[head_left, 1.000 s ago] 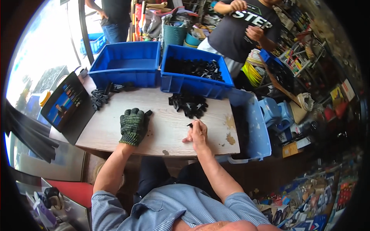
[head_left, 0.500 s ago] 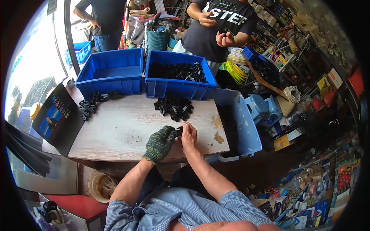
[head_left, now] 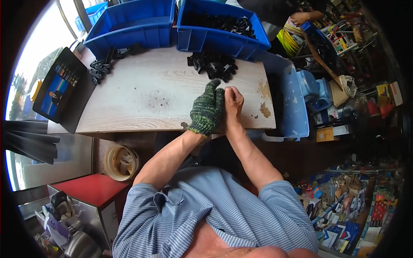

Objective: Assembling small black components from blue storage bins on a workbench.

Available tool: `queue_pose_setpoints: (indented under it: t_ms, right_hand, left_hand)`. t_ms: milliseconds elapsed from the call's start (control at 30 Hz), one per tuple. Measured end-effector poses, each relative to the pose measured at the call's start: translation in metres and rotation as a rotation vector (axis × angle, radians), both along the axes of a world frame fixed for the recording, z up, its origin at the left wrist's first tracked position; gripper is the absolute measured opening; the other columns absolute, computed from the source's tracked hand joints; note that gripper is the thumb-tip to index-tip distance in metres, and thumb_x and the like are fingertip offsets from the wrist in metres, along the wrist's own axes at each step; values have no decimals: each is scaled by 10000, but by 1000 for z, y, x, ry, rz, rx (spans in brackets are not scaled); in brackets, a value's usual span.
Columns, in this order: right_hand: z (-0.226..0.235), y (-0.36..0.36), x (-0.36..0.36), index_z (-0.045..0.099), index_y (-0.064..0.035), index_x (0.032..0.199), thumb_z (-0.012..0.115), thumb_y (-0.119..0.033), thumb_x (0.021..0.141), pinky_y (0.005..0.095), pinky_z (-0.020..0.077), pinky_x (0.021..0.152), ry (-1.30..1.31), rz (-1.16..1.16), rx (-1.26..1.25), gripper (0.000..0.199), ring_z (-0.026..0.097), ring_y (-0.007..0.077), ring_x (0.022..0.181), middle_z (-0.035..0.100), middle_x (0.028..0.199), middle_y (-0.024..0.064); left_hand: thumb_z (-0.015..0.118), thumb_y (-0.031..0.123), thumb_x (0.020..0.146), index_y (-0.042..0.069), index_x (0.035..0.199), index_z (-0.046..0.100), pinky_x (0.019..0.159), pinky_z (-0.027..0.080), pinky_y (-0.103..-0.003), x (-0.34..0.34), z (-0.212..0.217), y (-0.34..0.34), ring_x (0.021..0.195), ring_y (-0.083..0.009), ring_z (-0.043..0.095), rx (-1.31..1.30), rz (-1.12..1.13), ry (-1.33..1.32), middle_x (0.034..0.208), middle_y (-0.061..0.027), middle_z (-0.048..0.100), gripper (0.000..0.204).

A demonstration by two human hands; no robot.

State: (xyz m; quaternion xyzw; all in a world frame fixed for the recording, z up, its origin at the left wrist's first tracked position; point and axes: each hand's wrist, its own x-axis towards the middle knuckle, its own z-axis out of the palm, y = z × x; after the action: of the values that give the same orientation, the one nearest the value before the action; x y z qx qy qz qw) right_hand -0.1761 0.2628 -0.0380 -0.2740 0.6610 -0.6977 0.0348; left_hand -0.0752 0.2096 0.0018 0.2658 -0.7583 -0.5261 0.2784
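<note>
1. Hands pressed together at the table's near edge: gloved left hand, bare right hand; anything pinched between them hidden.
2. Black parts heaped just beyond, unsorted.
3. More black parts in the right blue bin; smaller cluster far left.

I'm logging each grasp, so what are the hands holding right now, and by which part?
It cannot be told: the green knitted-gloved left hand and bare right hand are pressed together over the pale wooden tabletop, hiding anything between them.
</note>
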Motion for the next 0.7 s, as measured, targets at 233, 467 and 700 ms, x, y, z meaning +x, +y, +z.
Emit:
queue_pose_setpoints:
  t_ms: [233, 467, 700]
  right_hand:
    - [-2, 8, 9, 418, -65, 660, 557, -78, 926, 257, 275, 530, -254, 81, -85, 301, 331, 56, 616, 363, 635, -42]
    - [42, 12, -8, 435, -83, 801, 466, -316, 965, 487, 608, 498, -727, -123, -64, 287, 401, 150, 384, 358, 462, 27]
    - [58, 53, -86, 536, -69, 897, 639, -299, 906, 503, 601, 563, -562, -536, -70, 252, 452, 173, 442, 352, 496, 27]
  left_hand:
    - [498, 208, 996, 52, 1388, 456, 730, 492, -461, 6, -14, 4, 825, -400, 643, -108, -65, 48, 985, -202, 681, 423]
    - [499, 223, 1037, 58, 1401, 461, 643, 457, -237, 31, -29, -4, 694, -54, 479, 351, -35, 301, 795, 34, 540, 402]
    - [534, 187, 1025, 71, 1372, 487, 633, 446, -216, 22, -29, -5, 698, -47, 487, 403, -32, 356, 825, 38, 546, 369]
